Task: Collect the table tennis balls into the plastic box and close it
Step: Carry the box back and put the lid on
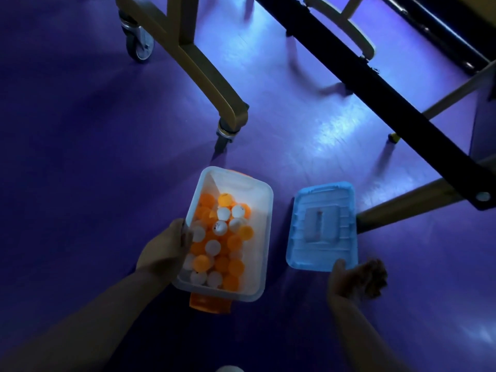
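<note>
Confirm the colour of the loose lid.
The lid is light blue, best seen in the head view.

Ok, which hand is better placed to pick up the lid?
Right. The right hand is at the near edge of the lid; the left hand grips the box by its left wall.

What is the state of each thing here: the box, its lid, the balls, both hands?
plastic box: open, lid off, part full.
lid: off, lying on the floor right of the box.
balls: inside the box.
orange latch: undone.
left hand: grips the box's left wall.
right hand: at the lid's near edge; grip unclear, blurred.
</note>
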`<state>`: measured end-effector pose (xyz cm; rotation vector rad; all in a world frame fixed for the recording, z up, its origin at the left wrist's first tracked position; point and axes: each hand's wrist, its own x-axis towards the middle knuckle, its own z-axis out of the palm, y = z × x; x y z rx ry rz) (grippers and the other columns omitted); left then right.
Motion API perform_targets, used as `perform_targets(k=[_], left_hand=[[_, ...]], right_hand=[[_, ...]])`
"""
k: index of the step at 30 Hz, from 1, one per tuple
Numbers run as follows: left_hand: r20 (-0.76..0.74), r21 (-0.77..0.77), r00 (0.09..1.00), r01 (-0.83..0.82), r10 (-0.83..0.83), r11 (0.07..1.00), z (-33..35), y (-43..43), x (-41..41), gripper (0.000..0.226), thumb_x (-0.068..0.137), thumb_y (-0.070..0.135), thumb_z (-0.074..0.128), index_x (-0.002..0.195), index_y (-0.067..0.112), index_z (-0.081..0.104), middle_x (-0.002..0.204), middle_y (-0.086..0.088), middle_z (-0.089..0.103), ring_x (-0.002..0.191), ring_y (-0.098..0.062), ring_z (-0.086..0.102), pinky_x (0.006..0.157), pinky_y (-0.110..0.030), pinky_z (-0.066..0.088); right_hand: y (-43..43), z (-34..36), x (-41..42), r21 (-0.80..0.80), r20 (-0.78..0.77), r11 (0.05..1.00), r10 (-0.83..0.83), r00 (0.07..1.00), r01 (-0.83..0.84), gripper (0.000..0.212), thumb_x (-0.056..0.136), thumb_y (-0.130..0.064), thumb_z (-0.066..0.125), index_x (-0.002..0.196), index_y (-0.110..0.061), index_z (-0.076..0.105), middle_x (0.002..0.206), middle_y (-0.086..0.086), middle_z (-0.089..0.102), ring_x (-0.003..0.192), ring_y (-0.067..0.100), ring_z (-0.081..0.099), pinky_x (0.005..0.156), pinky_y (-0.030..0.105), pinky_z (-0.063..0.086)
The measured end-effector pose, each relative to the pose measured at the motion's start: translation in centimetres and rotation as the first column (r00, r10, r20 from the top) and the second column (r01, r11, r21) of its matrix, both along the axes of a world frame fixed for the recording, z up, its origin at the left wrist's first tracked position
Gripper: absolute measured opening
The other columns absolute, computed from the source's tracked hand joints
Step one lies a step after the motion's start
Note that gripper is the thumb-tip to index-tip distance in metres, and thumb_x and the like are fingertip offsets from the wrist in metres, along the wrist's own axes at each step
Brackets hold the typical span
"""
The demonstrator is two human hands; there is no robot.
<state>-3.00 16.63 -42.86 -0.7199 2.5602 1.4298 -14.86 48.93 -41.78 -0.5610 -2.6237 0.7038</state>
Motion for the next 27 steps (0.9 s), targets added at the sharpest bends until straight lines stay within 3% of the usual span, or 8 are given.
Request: perform_targets(k=[2, 5, 9, 14, 17, 20, 23, 27], left_hand=[[0.001, -0.022, 1.000, 0.007, -0.007, 1.000, 0.0, 0.0, -0.1, 0.020, 0.099, 0.041, 0.031, 0.104, 0.025, 0.040, 0.094, 0.004, 0.054, 0.082, -0.013, 0.055, 0.072, -0.031, 0.041], [0.013, -0.026, 1.000, 0.011, -0.010, 1.000, -0.1, -0.1, 0.0, 0.021, 0.100, 0.040, 0.032, 0.104, 0.022, 0.042, 0.096, 0.000, 0.057, 0.084, -0.015, 0.056, 0.070, -0.030, 0.042], [0.038, -0.012, 0.999, 0.015, -0.015, 1.000, 0.0, -0.3, 0.2, 0.024, 0.100, 0.041, 0.031, 0.106, 0.021, 0.043, 0.094, 0.002, 0.056, 0.087, -0.018, 0.058, 0.077, -0.036, 0.048], [0.076, -0.060, 0.997, -0.011, 0.015, 0.998, -0.1, -0.3, 0.0, 0.024, 0.100, 0.039, 0.034, 0.098, 0.017, 0.045, 0.089, -0.003, 0.058, 0.078, -0.020, 0.057, 0.070, -0.035, 0.045], [0.111, -0.017, 0.994, -0.013, 0.015, 1.000, -0.3, -0.5, -0.2, 0.026, 0.098, 0.043, 0.035, 0.096, 0.019, 0.045, 0.090, -0.003, 0.058, 0.079, -0.018, 0.056, 0.067, -0.030, 0.040], [0.112, 0.052, 0.993, -0.054, 0.048, 0.997, 0.0, -0.7, -0.3, 0.022, 0.097, 0.041, 0.041, 0.096, 0.019, 0.047, 0.091, -0.003, 0.059, 0.080, -0.015, 0.056, 0.065, -0.029, 0.042], [0.090, 0.099, 0.990, -0.119, 0.110, 0.988, 0.5, -1.0, -0.5, 0.016, 0.095, 0.035, 0.050, 0.098, 0.020, 0.049, 0.092, 0.001, 0.057, 0.086, -0.017, 0.057, 0.067, -0.030, 0.042], [0.042, 0.129, 0.980, -0.199, 0.195, 0.971, 0.7, -1.7, -0.7, 0.025, 0.095, 0.029, 0.048, 0.095, 0.006, 0.059, 0.094, -0.011, 0.066, 0.091, -0.031, 0.061, 0.072, -0.034, 0.046]], right_hand=[[0.7, 0.4, -0.5, -0.025, 0.177, 0.993, -0.108, 0.978, 0.114, 0.083, 0.079, -0.036, 0.052, 0.143, 0.007, 0.021, 0.147, 0.030, 0.028, 0.136, 0.042, 0.027, 0.110, 0.050, 0.021], [1.1, 0.5, -1.2, -0.133, 0.244, 0.986, -0.069, 0.967, 0.103, 0.065, 0.091, -0.019, 0.054, 0.144, 0.000, 0.021, 0.142, 0.025, 0.039, 0.127, 0.041, 0.041, 0.103, 0.049, 0.033], [-1.5, 1.1, -0.1, -0.161, 0.057, 0.987, 0.038, 0.998, -0.028, 0.060, 0.071, -0.024, 0.046, 0.127, -0.001, 0.047, 0.123, 0.025, 0.055, 0.110, 0.040, 0.054, 0.090, 0.044, 0.042], [-6.6, 3.0, 2.2, -0.205, -0.275, 0.938, 0.219, 0.936, -0.279, 0.044, 0.073, -0.025, 0.048, 0.108, -0.001, 0.055, 0.100, 0.016, 0.060, 0.088, 0.024, 0.054, 0.073, 0.025, 0.039], [-9.5, 4.4, 4.1, -0.117, -0.398, 0.870, 0.401, 0.825, -0.479, 0.028, 0.072, -0.017, 0.050, 0.094, 0.000, 0.054, 0.082, -0.001, 0.051, 0.074, 0.010, 0.044, 0.071, 0.019, 0.034], [-12.1, 4.4, 5.5, 0.178, -0.423, 0.708, 0.682, 0.597, -0.683, 0.014, 0.081, -0.023, 0.051, 0.090, -0.011, 0.052, 0.075, 0.014, 0.060, 0.077, 0.020, 0.048, 0.069, 0.025, 0.037], [-14.3, 3.0, 6.9, 0.431, -0.320, 0.482, 0.872, 0.370, -0.763, 0.020, 0.092, -0.033, 0.046, 0.097, -0.014, 0.052, 0.078, 0.014, 0.067, 0.083, 0.023, 0.054, 0.074, 0.034, 0.044], [-17.0, 1.5, 8.7, 0.565, -0.121, 0.295, 0.954, 0.276, -0.771, 0.030, 0.085, -0.040, 0.060, 0.102, -0.017, 0.051, 0.082, 0.005, 0.066, 0.077, 0.026, 0.059, 0.072, 0.037, 0.044]])
